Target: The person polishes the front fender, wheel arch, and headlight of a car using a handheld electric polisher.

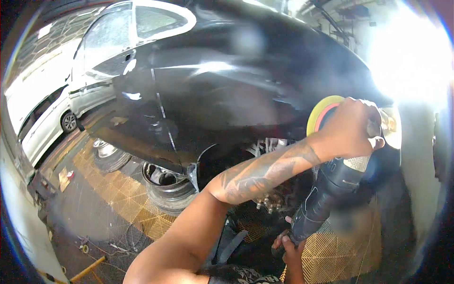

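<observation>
A black car polisher (311, 207) with a yellow and pink round pad (313, 124) is held up at the right, its head near the rear end of a dark car body (222, 94). My left hand (352, 125) is closed over the polisher's head, and the tattooed forearm crosses in front of the car. Lower down, my right hand (289, 248) wraps around the back end of the tool. Whether the pad touches the paint is hard to tell, as my left hand hides part of it.
White masking (133, 23) frames the car's side windows. An exposed hub with bolts (269, 203) shows below the wheel arch. Loose wheels (165, 184) lie on yellow and dark floor tiles (142, 222). A white vehicle (47, 125) stands at the left, a pale wall (418, 142) at the right.
</observation>
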{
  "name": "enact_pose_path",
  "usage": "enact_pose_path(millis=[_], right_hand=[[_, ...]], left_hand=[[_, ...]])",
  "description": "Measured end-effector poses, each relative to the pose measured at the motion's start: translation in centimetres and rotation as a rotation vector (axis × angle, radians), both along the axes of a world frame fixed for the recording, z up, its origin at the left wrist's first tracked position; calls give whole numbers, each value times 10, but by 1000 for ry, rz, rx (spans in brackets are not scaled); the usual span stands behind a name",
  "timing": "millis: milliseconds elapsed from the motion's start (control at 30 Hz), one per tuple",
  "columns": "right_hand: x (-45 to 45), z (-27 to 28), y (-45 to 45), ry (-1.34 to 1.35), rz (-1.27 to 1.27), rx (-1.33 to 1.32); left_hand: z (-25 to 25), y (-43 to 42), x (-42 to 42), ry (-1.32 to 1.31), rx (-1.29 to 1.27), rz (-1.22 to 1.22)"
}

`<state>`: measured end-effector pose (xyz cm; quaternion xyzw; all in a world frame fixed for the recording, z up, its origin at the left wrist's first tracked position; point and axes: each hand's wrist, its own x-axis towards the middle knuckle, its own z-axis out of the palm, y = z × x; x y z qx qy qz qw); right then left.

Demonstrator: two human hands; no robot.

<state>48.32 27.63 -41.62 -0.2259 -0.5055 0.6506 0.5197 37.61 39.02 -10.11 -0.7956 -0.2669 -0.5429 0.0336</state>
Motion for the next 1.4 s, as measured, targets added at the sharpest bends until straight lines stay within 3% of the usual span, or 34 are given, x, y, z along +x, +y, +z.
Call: enact_pose_path(millis=[67, 133, 267, 333, 367, 400, 467, 533, 633, 667, 700, 767, 800, 833, 900, 967, 1033, 1067, 1100, 1167, 1200, 1267, 1400], right_hand=[[-11, 11, 3, 34, 22, 11], [-22, 32, 7, -112, 69, 121], [-46, 38, 24, -94, 75, 186], [-55, 54, 40, -364, 176, 282], [-63, 54, 51, -363, 194, 288], [-75, 55, 62, -444, 128, 467], [-96, 67, 69, -518, 67, 645], [-127, 126, 62, -511, 85, 879], [-164, 154, 67, -681, 225, 814], [-174, 161, 67, -676, 224, 812], [-184, 167, 68, -707, 280, 865], [-199, 174, 64, -734, 375, 926], [-204, 171, 64, -734, 372, 921], [-211, 165, 66, -792, 370, 961], [-223, 166, 69, -824, 395, 997], [-230, 174, 64, -793, 344, 1016], [-228, 198, 51, -829, 381, 924], [-227, 196, 50, -791, 386, 900], [-225, 185, 53, -743, 340, 930], [-207, 165, 48, -719, 289, 929], [-194, 158, 43, -655, 313, 864], [-175, 118, 41, -524, 284, 766], [-121, 89, 35, -659, 390, 593]], left_hand=[[11, -9, -24, -35, 28, -11], [20, -18, -49, -88, 25, -30], [35, -39, -104, -187, 55, 178], [41, -57, -139, -290, -61, 143], [43, -65, -160, -348, -29, 69], [44, -74, -182, -403, 0, -7], [45, -92, -229, -273, 257, 315], [39, -98, -290, -227, 396, 411], [22, -115, -368, -291, 589, 527], [13, -127, -386, -402, 529, 454], [0, -139, -407, -298, 598, 649], [-32, -157, -441, -438, 571, 564], [-50, -162, -454, -672, 466, 281], [-62, -164, -464, -684, 490, 172], [-63, -168, -467, -687, 488, 8], [-42, -172, -477, -833, 392, 134], [-13, -175, -471, -770, 320, 193], [0, -171, -459, -759, 366, 333], [7, -165, -454, -496, 433, 583], [9, -154, -435, -474, 356, 443], [6, -152, -419, -710, 192, 66], [-9, -142, -410, -660, 168, 98], [-24, -132, -313, -685, 97, 157]])
